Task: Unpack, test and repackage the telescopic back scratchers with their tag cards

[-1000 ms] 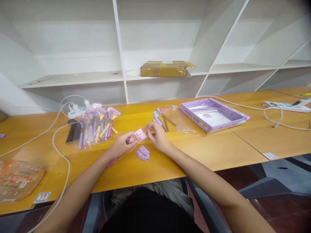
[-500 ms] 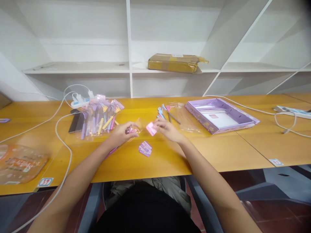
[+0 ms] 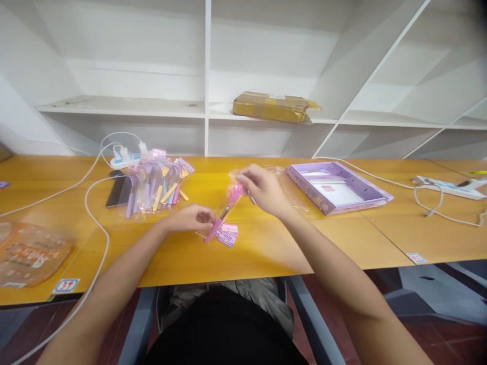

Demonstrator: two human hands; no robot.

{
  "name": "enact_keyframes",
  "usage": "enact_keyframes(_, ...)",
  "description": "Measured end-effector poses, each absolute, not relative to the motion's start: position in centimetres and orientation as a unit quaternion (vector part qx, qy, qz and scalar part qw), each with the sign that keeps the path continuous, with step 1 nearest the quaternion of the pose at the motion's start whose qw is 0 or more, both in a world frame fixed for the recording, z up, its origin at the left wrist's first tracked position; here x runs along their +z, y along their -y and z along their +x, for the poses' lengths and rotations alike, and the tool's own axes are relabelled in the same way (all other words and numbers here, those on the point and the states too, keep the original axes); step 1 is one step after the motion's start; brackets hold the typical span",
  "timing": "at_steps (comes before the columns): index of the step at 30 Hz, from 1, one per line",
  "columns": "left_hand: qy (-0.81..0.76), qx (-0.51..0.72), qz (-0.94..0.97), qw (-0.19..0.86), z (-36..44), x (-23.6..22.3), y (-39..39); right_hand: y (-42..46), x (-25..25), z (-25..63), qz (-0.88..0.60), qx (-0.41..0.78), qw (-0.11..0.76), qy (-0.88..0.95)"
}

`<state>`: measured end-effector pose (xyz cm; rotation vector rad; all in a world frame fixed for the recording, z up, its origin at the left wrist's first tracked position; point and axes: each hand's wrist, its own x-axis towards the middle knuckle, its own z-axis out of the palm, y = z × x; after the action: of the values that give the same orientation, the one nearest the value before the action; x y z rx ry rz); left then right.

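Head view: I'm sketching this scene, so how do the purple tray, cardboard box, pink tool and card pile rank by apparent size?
1. Purple tray
2. Cardboard box
Smallest, unranked: pink tool and card pile; the tool is longer, but their areas look alike.

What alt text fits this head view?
The right hand holds a pink scratcher near its head over a table, the left hand beside its handle. Cards lie nearby, bagged scratchers at left, a purple box at right.

We see a dark-shafted pink back scratcher point(image 3: 220, 220), pink and purple printed cards point(image 3: 229, 236), a gold-patterned purple box point(image 3: 346, 201) with a white bottom, and a yellow-orange counter point(image 3: 262, 253).
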<state>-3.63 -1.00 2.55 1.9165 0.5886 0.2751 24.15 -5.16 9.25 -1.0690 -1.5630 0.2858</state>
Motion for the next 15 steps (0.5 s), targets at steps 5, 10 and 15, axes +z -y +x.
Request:
enact_keyframes(5,-0.189,0.118,0.74,0.635,-2.4,0.7,0.7,4.6,10.9,24.5,-0.449,0.169,0.621,0.62)
enact_keyframes(10,-0.221,0.192,0.721,0.629,-1.0,-1.0,1.5,4.2,11.7,24.6,-0.407,0.2,0.654,0.606)
enact_keyframes(15,-0.239,0.202,0.726,0.613,-1.0,-1.2,1.4,4.3,12.3,25.0,-0.394,0.25,0.59,0.658)
